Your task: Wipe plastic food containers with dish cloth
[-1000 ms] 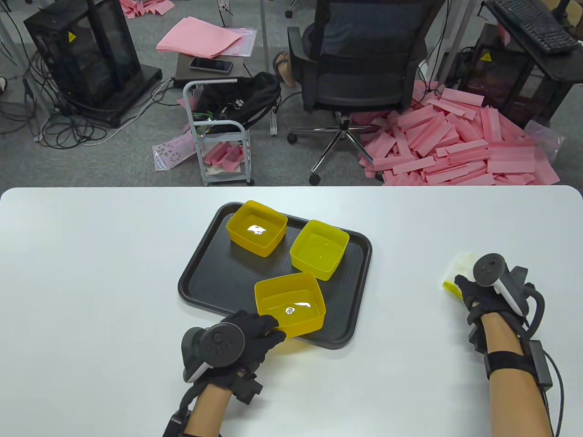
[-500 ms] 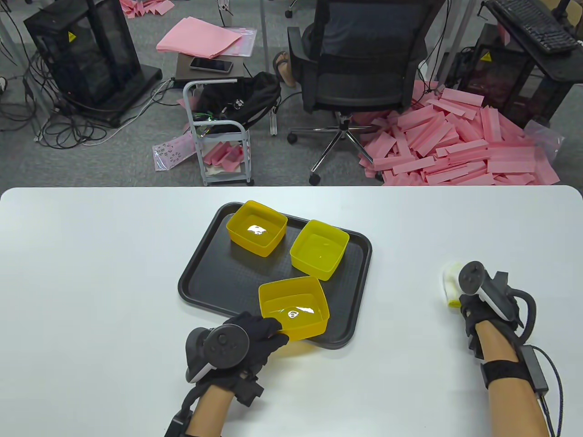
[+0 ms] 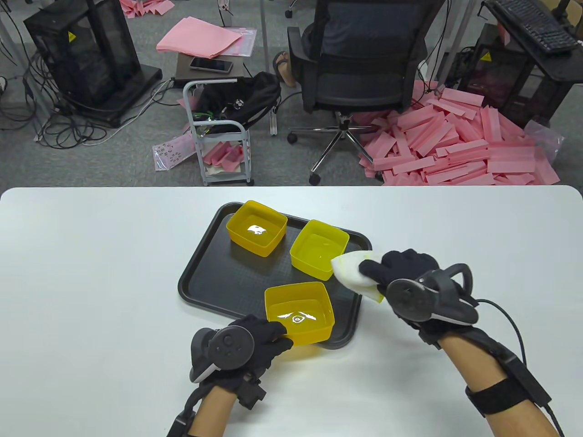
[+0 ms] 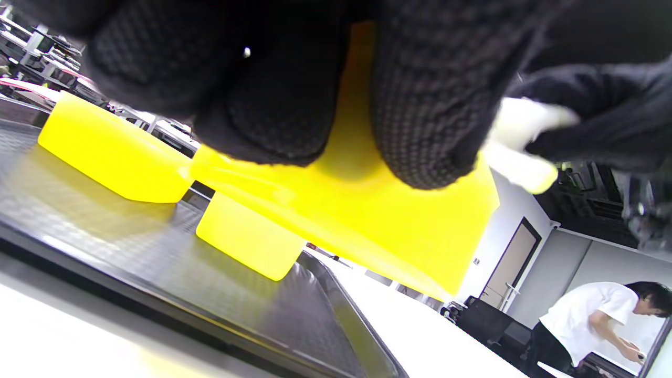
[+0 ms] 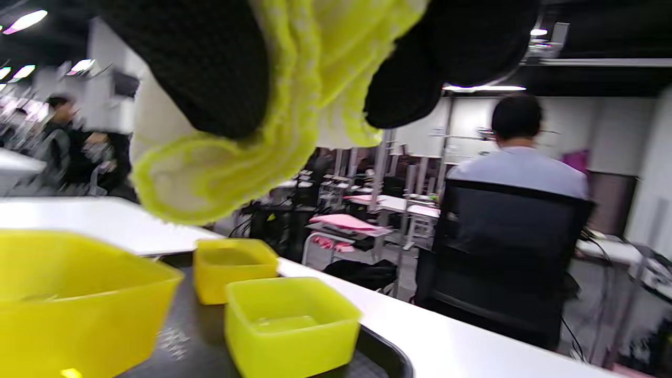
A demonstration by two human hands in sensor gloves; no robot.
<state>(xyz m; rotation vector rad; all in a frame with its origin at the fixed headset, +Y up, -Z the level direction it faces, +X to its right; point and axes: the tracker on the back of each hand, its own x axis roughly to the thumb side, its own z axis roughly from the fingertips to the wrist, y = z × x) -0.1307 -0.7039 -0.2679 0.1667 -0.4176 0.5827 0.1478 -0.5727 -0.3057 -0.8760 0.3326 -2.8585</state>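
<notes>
Three yellow plastic containers are on or over a black tray (image 3: pixel 214 277). My left hand (image 3: pixel 259 334) grips the near-left rim of the nearest container (image 3: pixel 300 314), held raised over the tray's front edge; it fills the left wrist view (image 4: pixel 367 220). My right hand (image 3: pixel 401 271) holds a white dish cloth with a yellow edge (image 3: pixel 355 273) above the tray's right side, next to the middle container (image 3: pixel 319 248). The cloth hangs between my fingers in the right wrist view (image 5: pixel 236 173). The third container (image 3: pixel 257 227) stands at the tray's back left.
The white table (image 3: pixel 91 273) spreads wide on both sides of the tray. Beyond its far edge are an office chair (image 3: pixel 364 59) with a seated person, a small cart (image 3: pixel 218 132) and piles of pink foam strips (image 3: pixel 460 141) on the floor.
My right hand has lifted the cloth from the table's right side and carried it left over the tray's right edge. My left hand has drawn the near container slightly right and toward me.
</notes>
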